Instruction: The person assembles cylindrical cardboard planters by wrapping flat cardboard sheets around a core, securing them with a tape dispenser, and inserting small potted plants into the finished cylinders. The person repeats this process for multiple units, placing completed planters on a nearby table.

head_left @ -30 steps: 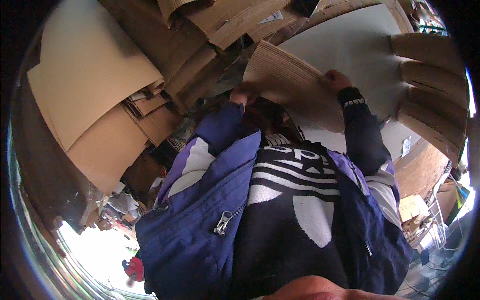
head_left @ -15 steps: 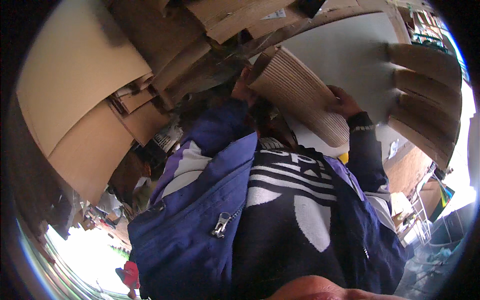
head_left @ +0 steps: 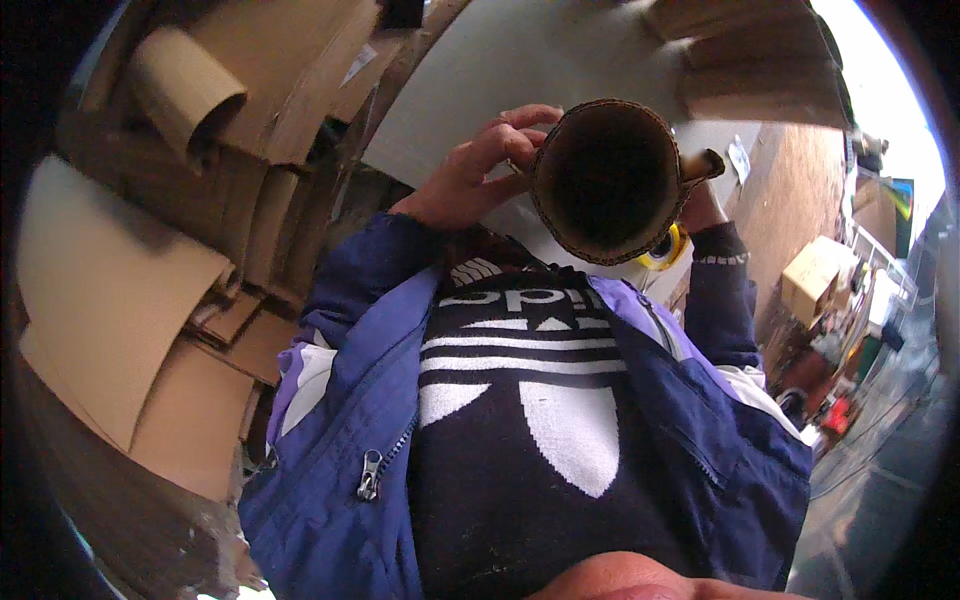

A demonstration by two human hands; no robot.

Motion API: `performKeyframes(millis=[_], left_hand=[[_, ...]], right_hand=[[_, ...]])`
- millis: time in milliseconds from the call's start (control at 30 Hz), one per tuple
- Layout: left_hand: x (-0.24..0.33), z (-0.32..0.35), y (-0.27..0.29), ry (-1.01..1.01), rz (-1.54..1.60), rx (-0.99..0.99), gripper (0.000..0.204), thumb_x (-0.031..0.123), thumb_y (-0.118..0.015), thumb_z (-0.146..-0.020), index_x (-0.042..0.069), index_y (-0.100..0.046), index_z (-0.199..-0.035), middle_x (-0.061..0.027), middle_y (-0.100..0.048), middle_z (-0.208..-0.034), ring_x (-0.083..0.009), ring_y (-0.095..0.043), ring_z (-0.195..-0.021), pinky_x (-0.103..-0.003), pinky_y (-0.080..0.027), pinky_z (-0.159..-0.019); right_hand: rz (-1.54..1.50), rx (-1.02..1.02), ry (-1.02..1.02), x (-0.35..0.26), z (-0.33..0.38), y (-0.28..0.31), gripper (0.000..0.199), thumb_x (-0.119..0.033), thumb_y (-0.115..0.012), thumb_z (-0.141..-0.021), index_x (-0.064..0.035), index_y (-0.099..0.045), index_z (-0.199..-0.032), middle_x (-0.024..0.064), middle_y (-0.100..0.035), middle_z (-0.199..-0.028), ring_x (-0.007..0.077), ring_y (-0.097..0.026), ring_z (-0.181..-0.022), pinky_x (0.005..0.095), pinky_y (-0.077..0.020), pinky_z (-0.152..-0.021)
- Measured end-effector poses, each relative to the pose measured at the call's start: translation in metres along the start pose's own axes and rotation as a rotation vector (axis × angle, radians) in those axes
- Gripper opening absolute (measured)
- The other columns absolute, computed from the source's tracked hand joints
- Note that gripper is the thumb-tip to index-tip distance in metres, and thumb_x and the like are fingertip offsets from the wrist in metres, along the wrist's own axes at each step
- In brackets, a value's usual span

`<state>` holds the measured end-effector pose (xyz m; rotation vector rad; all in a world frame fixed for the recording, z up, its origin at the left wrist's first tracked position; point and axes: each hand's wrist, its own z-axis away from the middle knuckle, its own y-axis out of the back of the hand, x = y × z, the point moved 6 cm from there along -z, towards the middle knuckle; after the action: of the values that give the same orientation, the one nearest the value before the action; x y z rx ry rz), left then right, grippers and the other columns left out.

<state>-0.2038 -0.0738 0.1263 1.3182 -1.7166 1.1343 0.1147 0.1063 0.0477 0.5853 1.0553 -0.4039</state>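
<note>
A rolled corrugated cardboard tube [head_left: 556, 212] is upright in front of my chest, its round dark opening facing up. My left hand [head_left: 475, 172] grips its left side, with the thumb and fingers against the wall. On the tube's right side is my right hand [head_left: 705, 208], largely hidden behind the roll. A small curled brown edge sticks out there; whether it is cardboard or a finger I cannot tell. Close under the tube's lower right rim lies a yellow ring-shaped roll [head_left: 662, 248], probably tape, partly covered.
A pale flat board [head_left: 440, 110] lies beyond my hands. Bent brown cardboard pieces [head_left: 765, 75] rest at the far right. Stacked cardboard sheets [head_left: 110, 310] and another curled cardboard roll [head_left: 185, 85] fill the left. A small cardboard box [head_left: 812, 278] stands among clutter to the right.
The cardboard roll has turned from lying slanted, ribbed side showing, to standing with its opening toward me. My left hand has come into fuller view beside it. The whole view has shifted rightward.
</note>
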Motion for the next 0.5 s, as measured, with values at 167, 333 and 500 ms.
performKeyframes(millis=[167, 333, 500], left_hand=[[0.015, -0.032, -0.044, -0.053, -0.073, -0.179, 0.032, -0.01, -0.066, -0.087, 0.009, -0.055, -0.109, -0.0173, -0.043, -0.149, -0.0295, -0.055, -0.128, -0.038, -0.049, -0.1], [0.019, -0.055, -0.076, -0.094, -0.211, -0.276, 0.029, -0.008, -0.068, -0.087, 0.009, -0.056, -0.107, -0.017, -0.044, -0.148, -0.0276, -0.058, -0.12, -0.039, -0.051, -0.099], [0.022, -0.062, -0.105, -0.122, -0.287, -0.328, 0.024, -0.005, -0.068, -0.088, 0.009, -0.057, -0.104, -0.0159, -0.044, -0.146, -0.0269, -0.06, -0.115, -0.039, -0.051, -0.098]], right_hand=[[0.302, 0.048, 0.381, 0.004, 0.032, 0.019, 0.038, -0.001, -0.078, -0.08, -0.0063, -0.066, -0.115, 0.0084, -0.068, -0.118, 0.0215, -0.064, -0.11, 0.0346, -0.0492, -0.096], [-0.144, 0.182, 0.065, 0.026, 0.038, 0.032, 0.048, -0.006, -0.079, -0.082, -0.0076, -0.062, -0.127, 0.0094, -0.068, -0.124, 0.0217, -0.063, -0.116, 0.0362, -0.049, -0.099], [-0.247, 0.3, -0.021, 0.042, 0.051, 0.027, 0.047, -0.005, -0.078, -0.083, -0.0074, -0.062, -0.127, 0.0091, -0.067, -0.126, 0.023, -0.061, -0.12, 0.0375, -0.0487, -0.102]])
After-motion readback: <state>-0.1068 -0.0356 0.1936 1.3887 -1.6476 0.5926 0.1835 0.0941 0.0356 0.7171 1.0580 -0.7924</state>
